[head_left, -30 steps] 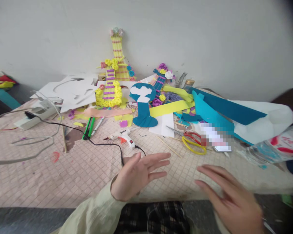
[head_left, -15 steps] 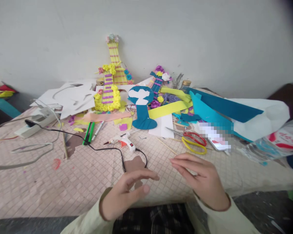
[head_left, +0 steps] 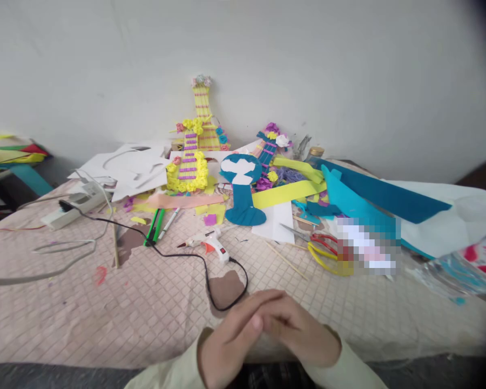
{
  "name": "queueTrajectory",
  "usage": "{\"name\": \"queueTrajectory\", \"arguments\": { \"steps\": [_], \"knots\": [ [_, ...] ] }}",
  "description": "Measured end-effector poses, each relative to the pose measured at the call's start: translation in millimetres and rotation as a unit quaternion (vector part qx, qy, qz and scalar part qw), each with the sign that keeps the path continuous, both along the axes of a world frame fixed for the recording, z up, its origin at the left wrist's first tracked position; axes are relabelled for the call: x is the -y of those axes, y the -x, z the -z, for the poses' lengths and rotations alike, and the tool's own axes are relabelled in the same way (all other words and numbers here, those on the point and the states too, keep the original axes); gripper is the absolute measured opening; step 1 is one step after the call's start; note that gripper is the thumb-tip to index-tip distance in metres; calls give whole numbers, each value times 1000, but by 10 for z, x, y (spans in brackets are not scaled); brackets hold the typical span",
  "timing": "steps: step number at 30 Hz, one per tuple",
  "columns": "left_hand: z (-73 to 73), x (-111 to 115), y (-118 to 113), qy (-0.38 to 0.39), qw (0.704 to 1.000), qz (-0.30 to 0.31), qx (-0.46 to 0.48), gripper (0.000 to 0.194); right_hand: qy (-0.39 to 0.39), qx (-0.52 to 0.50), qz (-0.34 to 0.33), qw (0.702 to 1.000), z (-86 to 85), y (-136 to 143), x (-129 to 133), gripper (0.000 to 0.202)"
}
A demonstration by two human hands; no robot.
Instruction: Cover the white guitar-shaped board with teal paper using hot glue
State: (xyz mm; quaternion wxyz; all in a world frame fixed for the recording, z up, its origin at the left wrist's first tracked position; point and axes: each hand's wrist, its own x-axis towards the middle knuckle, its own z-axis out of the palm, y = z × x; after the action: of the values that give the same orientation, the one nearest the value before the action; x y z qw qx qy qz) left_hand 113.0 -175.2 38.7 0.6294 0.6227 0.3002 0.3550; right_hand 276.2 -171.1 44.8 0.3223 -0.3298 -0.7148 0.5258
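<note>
Hands: left hand (head_left: 233,335) and right hand (head_left: 305,332) meet at bottom center, fingers together, loosely curled and overlapping; can't see what's underneath them.
Glue gun: the white glue gun (head_left: 216,247) is lying on its side mid-frame on the bench (head_left: 137,319), beyond the left hand.
In the way: its black cord (head_left: 178,254) loops between gun and hands, super close to the left fingertips, can't tell if touching.
Right of center: wooden stick (head_left: 285,260), then scissors (head_left: 308,237) partly under a pixelated patch.
Left side: green box cutter (head_left: 154,227) beside a white pen (head_left: 169,223), power strip (head_left: 75,208) further left.
Back: teal cutout (head_left: 243,208) and a yellow craft piece (head_left: 189,162) with purple bars.
What changed: half a second ago the hands were apart, now they're joined; everything on the bench sits a bit lower in frame, same layout.
</note>
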Motion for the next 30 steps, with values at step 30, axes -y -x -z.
{"name": "queueTrajectory", "arguments": {
  "steps": [30],
  "knots": [
    [296, 324, 756, 95, 987, -132, 16, 26, -130, 383, 150, 902, 110, 962, -856, 20]
  ]
}}
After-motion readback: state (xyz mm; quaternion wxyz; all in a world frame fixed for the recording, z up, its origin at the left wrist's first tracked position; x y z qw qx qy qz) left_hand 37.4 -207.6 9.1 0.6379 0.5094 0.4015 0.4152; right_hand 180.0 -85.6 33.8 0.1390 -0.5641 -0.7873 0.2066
